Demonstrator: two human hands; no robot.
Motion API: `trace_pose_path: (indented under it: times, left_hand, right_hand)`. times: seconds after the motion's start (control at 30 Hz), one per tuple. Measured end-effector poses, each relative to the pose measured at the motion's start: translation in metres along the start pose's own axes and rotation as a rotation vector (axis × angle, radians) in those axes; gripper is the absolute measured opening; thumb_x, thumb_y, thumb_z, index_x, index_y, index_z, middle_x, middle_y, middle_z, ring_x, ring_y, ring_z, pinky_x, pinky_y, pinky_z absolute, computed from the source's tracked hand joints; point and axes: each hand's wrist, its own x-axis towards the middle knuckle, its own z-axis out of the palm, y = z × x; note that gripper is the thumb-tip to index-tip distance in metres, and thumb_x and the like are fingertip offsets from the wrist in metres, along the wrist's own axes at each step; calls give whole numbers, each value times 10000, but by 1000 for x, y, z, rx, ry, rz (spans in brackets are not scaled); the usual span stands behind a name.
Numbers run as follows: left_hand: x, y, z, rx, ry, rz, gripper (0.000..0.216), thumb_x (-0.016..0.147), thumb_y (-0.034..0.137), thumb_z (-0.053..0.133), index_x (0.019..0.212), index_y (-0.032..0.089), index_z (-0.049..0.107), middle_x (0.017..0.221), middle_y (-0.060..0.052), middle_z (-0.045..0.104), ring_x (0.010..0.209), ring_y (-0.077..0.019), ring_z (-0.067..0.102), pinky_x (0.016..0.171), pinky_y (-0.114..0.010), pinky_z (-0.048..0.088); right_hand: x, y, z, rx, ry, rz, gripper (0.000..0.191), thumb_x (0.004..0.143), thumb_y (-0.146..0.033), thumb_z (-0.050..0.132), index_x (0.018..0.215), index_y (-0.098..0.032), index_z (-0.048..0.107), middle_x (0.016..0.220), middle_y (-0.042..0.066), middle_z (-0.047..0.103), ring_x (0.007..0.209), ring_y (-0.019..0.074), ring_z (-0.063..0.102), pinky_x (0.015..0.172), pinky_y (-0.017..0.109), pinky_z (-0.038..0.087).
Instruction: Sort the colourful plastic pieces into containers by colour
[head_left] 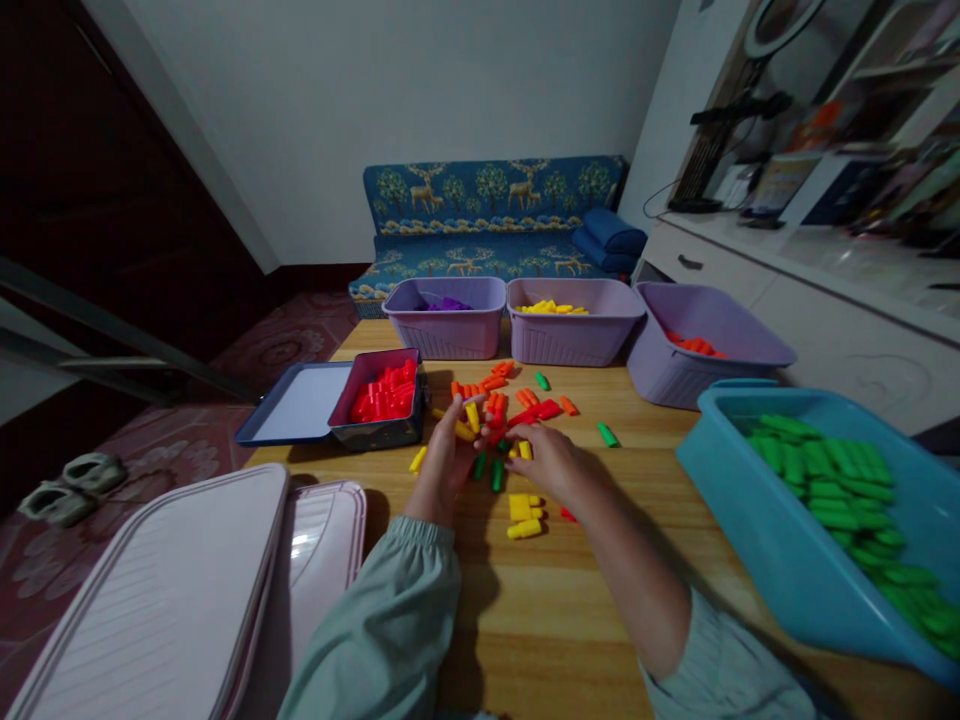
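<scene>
My left hand (448,455) is over the left side of a loose pile of small plastic blocks, its fingers closed around an upright yellow block (472,417). Across from it, my right hand (553,458) reaches in from the right, with another yellow block (525,451) between its thumb and fingers. Green blocks (497,475) lie between the hands, partly in shadow. Red blocks (536,412) and orange blocks (495,382) are scattered just beyond. Closer to me lie joined yellow blocks (524,507). Some fingertips are hidden among the pieces.
Purple bins (446,340) (574,345) (675,370) along the back hold purple, yellow and orange-red pieces. A teal bin (757,540) of green blocks stands right. Left are an open box (382,430) of red blocks and pale lids (165,590). A patterned sofa (487,215) is behind.
</scene>
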Motion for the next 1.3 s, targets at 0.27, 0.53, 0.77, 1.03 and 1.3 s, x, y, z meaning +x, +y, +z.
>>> trace_pose_path:
  times: [0.27,0.53,0.77,1.03,1.3]
  left_hand:
    - [-1,2,-1,-330,-76,-83,437,879,213,476,1306,122,481,1216,-216,616,1179,-298,596,910,-403,549]
    - [-1,1,-5,-283,-75,-92,409,876,200,461,1278,148,514,1235,-185,621,1207,-283,578,934,-423,534]
    - [-6,-3,-1,-176,-219,-184,406,896,333,489,1244,138,562,1165,-158,661,1117,-281,630,993,-500,476]
    - [-5,-8,0,-180,-242,-228,417,913,356,480,1255,137,576,1209,-142,649,1073,-249,649,937,-434,532]
    - [-4,-2,-2,-188,-152,-222,356,913,289,490,1187,90,601,1082,-148,692,947,-216,684,833,-368,585]
  right_hand:
    - [-6,-10,0,-205,-25,-53,416,780,-260,690,1191,-278,629,1140,81,604,1000,219,630,855,308,455]
    - [7,6,5,112,210,53,237,807,-132,530,973,-200,684,984,72,682,913,193,642,840,311,497]
    - [8,3,-3,444,370,-38,308,847,-253,505,1121,-228,643,1163,80,644,905,183,660,789,310,545]
    - [10,-5,4,615,250,-95,423,791,-156,522,1198,-222,616,1116,70,671,833,146,670,801,300,556]
    - [-18,-26,-55,0,-160,-85,230,660,-258,744,883,-215,706,879,15,716,806,168,644,723,266,461]
